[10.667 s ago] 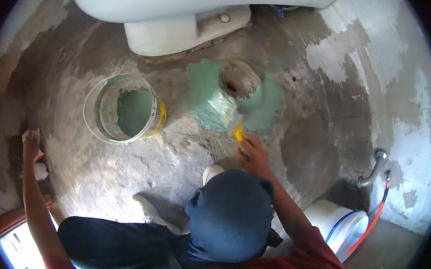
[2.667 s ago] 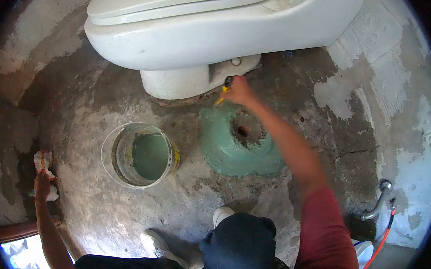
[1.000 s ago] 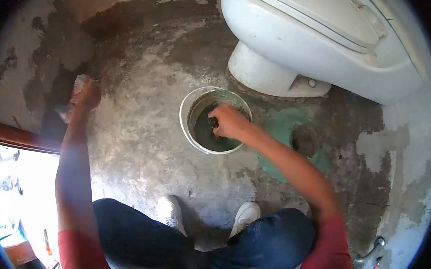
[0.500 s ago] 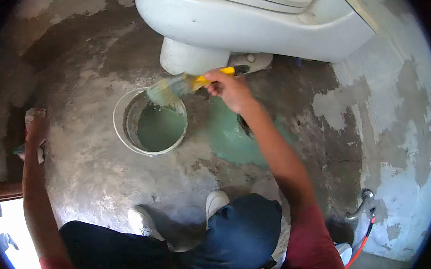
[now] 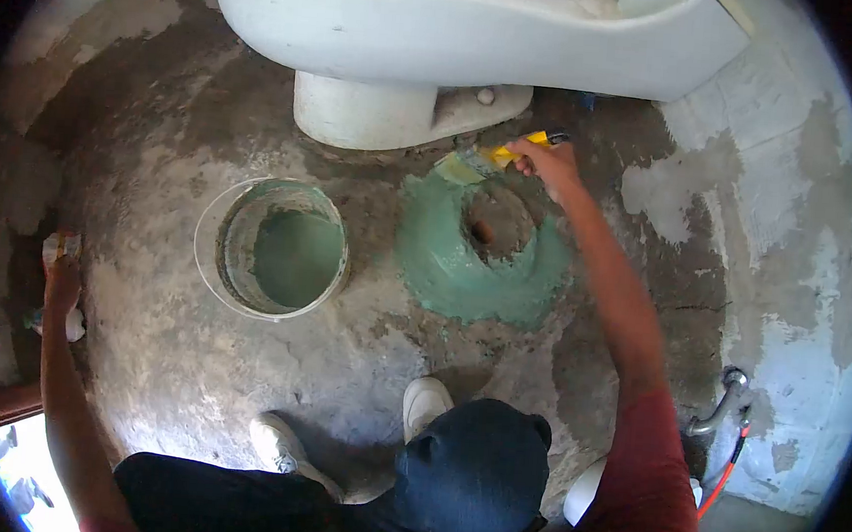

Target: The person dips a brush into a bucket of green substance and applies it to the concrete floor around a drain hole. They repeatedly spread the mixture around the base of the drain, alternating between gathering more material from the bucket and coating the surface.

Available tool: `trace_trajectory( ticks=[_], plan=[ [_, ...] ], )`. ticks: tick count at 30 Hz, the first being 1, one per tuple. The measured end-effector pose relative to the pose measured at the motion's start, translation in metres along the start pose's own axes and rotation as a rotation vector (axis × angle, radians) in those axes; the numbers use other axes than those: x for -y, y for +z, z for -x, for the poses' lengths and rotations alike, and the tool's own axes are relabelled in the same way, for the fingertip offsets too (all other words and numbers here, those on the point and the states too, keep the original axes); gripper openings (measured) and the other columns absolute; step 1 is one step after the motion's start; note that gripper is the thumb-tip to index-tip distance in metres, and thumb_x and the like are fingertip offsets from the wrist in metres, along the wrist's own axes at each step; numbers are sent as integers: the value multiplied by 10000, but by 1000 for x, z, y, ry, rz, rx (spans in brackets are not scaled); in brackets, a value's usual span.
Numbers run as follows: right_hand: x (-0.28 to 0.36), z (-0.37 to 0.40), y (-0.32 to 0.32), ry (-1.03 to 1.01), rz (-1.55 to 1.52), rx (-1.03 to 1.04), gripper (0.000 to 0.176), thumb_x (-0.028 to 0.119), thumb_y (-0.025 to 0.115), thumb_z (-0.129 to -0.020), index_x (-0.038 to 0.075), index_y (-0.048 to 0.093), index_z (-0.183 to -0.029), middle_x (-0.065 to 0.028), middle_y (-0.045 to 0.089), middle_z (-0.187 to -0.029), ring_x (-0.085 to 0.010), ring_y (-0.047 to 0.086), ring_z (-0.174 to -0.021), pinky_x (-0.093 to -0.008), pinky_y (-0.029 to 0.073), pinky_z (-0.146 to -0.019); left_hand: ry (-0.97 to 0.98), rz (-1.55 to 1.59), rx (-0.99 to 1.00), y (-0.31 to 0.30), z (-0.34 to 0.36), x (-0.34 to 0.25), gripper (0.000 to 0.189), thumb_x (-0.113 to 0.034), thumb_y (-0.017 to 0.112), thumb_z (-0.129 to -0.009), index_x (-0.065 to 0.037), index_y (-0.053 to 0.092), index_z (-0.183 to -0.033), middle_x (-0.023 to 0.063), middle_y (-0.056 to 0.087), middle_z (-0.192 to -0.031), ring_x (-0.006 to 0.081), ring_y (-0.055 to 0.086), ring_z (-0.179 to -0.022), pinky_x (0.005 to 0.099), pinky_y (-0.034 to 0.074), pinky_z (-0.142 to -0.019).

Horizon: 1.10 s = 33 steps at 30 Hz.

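Observation:
My right hand [image 5: 547, 167] is closed round the yellow handle of a wide paintbrush [image 5: 477, 165]. Its bristles, coated pale green, touch the floor at the upper edge of a wet green patch [image 5: 427, 251]. That coating surrounds a hole [image 5: 484, 232] with rough edges. To the left stands a bucket [image 5: 340, 260] partly filled with grey-green liquid, its wire handle lowered to one side. Far left, my left hand [image 5: 64, 283] is closed beside the wall, a small pale, reddish-marked object [image 5: 62, 246] at its fingers; I cannot tell what it is.
A white toilet [image 5: 441, 45] spans the top, its base [image 5: 358, 113] on the stained concrete floor [image 5: 156, 316]. At the right wall, a metal valve [image 5: 722, 405] sits near a red hose [image 5: 717, 489]. A white container [image 5: 583, 490] is partly hidden by my right arm.
My right hand has carried the paintbrush from over the bucket's rim rightward to the green patch, uncovering the hole. The view has shifted slightly. My left hand stays by the wall.

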State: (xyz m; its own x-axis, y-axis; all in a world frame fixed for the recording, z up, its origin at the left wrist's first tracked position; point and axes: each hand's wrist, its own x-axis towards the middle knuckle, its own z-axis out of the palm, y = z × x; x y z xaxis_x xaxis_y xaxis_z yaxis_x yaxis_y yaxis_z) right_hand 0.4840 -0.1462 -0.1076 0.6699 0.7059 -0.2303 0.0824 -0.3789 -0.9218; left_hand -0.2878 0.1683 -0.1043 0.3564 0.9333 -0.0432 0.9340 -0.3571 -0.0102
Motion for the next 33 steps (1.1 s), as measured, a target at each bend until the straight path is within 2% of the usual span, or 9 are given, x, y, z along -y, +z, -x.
trace_trajectory(
  ticks=[2, 5, 10, 14, 16, 19, 24, 29, 33],
  plan=[
    [-9, -10, 0, -6, 89, 51, 272, 188, 771, -656, -40, 636, -719, -95, 625, -652, -127, 571, -542, -247, 458, -491, -156, 68, 24, -20, 8, -39, 254, -201, 425, -887, 23, 542, -911, 216, 590, -829, 383, 594, -797, 451, 457, -689],
    [-4, -9, 6, 53, 208, 78, 278, 194, 773, -657, -44, 642, -717, -97, 630, -653, -123, 575, -537, -250, 464, -491, -79, 76, -19, 12, -8, 11, 233, -188, 434, -887, 22, 536, -895, 204, 590, -811, 360, 605, -774, 442, 467, -664],
    [-11, -34, -7, -65, 286, 41, 243, 179, 759, -675, -26, 652, -753, -72, 618, -643, -109, 562, -528, -239, 450, -475, 59, -4, -2, 12, -8, 10, 251, -206, 433, -897, 25, 528, -882, 205, 588, -804, 342, 615, -715, 424, 488, -592],
    [0, -28, -6, -37, 204, 33, 244, 181, 765, -667, -23, 652, -738, -69, 613, -621, -106, 553, -501, -240, 446, -458, -237, 298, -11, 15, -4, 2, 244, -204, 434, -900, 20, 531, -887, 205, 589, -794, 326, 621, -686, 424, 498, -571],
    [-7, -29, -5, -42, 287, 26, 247, 185, 765, -667, -25, 649, -728, -72, 610, -610, -109, 549, -489, -240, 440, -448, 80, -32, -44, 27, -6, 29, 243, -202, 426, -905, 16, 533, -909, 212, 591, -803, 323, 625, -700, 426, 501, -576],
    [-17, -30, -16, -40, 274, -28, 245, 184, 762, -668, -27, 645, -709, -74, 607, -599, -111, 546, -479, -241, 432, -440, 225, -288, -66, 34, -14, 47, 248, -200, 408, -914, 13, 532, -936, 228, 595, -832, 321, 632, -709, 426, 503, -581],
    [-38, -52, -42, -17, 316, -157, 236, 166, 760, -659, -30, 628, -669, -75, 603, -585, -114, 544, -466, -251, 419, -419, -294, 192, 99, 9, -6, 3, 309, -248, 491, -897, 18, 502, -1054, 177, 548, -936, 293, 570, -847, 422, 508, -695],
    [-24, -33, -33, 56, 79, -141, 236, 162, 756, -655, -31, 620, -643, -74, 592, -553, -118, 529, -440, -264, 406, -397, -129, 28, 18, 18, -3, 13, 273, -219, 491, -884, 24, 530, -1005, 187, 561, -925, 310, 575, -871, 423, 496, -718],
    [-28, -44, -46, 63, 347, -156, 254, 188, 756, -650, -27, 623, -627, -71, 585, -540, -123, 526, -439, -266, 416, -412, -18, -58, -20, 30, -6, 38, 248, -195, 492, -874, 28, 553, -965, 195, 571, -915, 323, 578, -890, 424, 487, -737]
  ],
)
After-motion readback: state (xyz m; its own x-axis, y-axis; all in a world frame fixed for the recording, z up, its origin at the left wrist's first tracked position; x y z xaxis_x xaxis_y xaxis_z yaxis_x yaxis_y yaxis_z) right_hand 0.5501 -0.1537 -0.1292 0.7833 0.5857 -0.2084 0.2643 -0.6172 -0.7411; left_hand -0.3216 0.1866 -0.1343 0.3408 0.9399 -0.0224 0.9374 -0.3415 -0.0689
